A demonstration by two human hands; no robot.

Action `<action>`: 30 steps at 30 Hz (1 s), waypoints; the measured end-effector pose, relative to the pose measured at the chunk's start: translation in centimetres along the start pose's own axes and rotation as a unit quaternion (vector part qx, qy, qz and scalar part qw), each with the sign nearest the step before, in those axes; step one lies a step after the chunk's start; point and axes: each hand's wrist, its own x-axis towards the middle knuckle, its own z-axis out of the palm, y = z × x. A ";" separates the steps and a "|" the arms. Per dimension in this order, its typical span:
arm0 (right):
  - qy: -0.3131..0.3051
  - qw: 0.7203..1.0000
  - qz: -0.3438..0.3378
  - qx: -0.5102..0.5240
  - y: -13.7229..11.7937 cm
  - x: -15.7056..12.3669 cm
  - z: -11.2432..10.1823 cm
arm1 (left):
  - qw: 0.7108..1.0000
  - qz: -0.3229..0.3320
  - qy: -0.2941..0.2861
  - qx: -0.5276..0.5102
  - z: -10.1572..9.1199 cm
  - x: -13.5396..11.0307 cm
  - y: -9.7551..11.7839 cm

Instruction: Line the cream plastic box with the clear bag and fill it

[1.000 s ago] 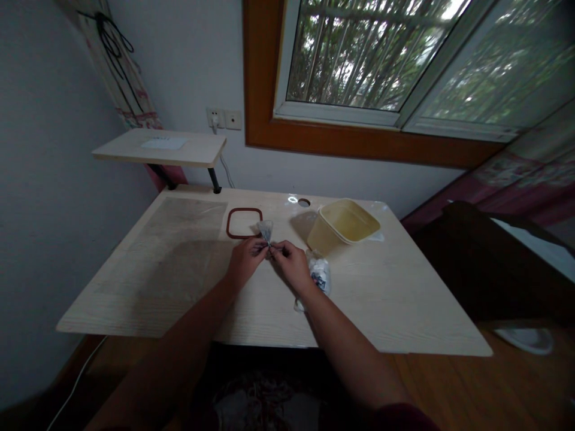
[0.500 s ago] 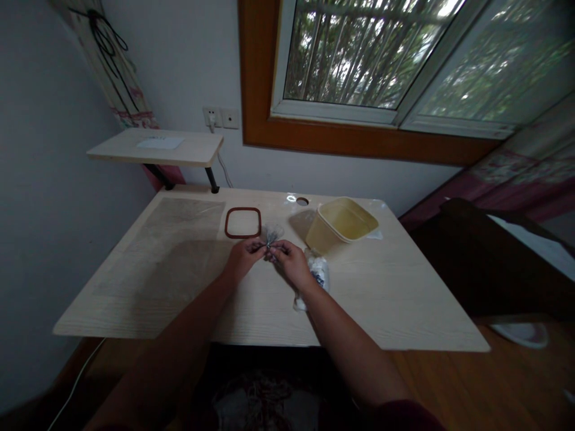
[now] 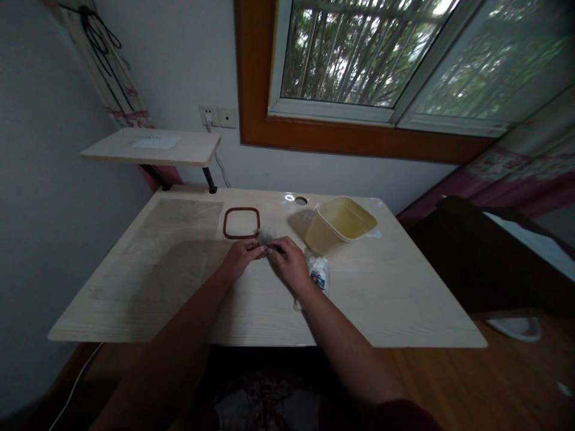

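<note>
My left hand (image 3: pixel 237 258) and my right hand (image 3: pixel 288 261) meet above the middle of the table. Fingertips of both pinch a small piece of clear, crumpled plastic film (image 3: pixel 266 234), which looks like a gathered thin bag; its top fans out beyond the fingers. What lies between the fingertips is too small to make out. Just behind my left hand is a reddish-brown rounded-square ring (image 3: pixel 241 209), flat on the table. Beside my right wrist lies a white plastic packet (image 3: pixel 320 274) with dark print, partly covered by my forearm.
A pale yellow tub (image 3: pixel 324 232) stands open behind the packet. The light wooden table (image 3: pixel 395 299) has a greyish clear sheet (image 3: pixel 179 233) on its left side. A raised shelf (image 3: pixel 193 149) with a paper stands at the back left, below a wall socket (image 3: pixel 209 116).
The film's fanned top looks smaller and lower between my fingers, and my hands have drawn slightly closer together. The whole view has shifted a little.
</note>
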 end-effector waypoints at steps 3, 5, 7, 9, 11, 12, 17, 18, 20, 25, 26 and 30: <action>0.004 0.999 -0.029 -0.025 -0.4 0.0 -0.3 | 1.000 -0.009 0.022 -0.017 0.3 -0.1 0.4; 0.004 0.999 -0.021 -0.027 -0.3 0.0 -0.3 | 0.999 -0.007 0.044 -0.007 0.5 -0.2 0.6; 0.009 1.000 -0.002 -0.019 -0.1 0.0 -0.3 | 0.998 -0.002 0.066 0.010 0.6 -0.3 0.6; 0.024 0.999 0.029 0.008 0.1 0.0 -0.1 | 0.996 0.014 0.081 0.029 0.8 -0.3 0.5; 0.036 0.994 0.076 0.067 0.3 0.0 0.1 | 0.994 0.046 0.094 0.038 0.9 -0.2 0.3; 0.041 0.988 0.104 0.104 0.3 0.1 0.2 | 0.992 0.066 0.100 0.036 1.0 -0.2 0.2; 0.061 0.956 0.176 0.225 -0.2 0.6 1.0 | 0.981 0.128 0.138 0.033 1.3 -0.6 0.8; 0.062 0.954 0.178 0.233 -0.5 0.6 1.3 | 0.978 0.135 0.152 0.043 1.2 -0.8 1.0; 0.059 0.950 0.181 0.246 -1.0 0.7 1.7 | 0.970 0.153 0.176 0.069 1.0 -1.0 1.3; 0.066 0.941 0.180 0.280 -1.6 0.5 2.4 | 0.956 0.201 0.167 0.135 0.2 -1.3 1.6; 0.069 0.940 0.176 0.285 -1.5 0.5 2.4 | 0.955 0.204 0.160 0.141 0.1 -1.3 1.6; 0.073 0.946 0.152 0.278 -1.2 0.4 2.3 | 0.960 0.203 0.140 0.132 0.1 -1.1 1.4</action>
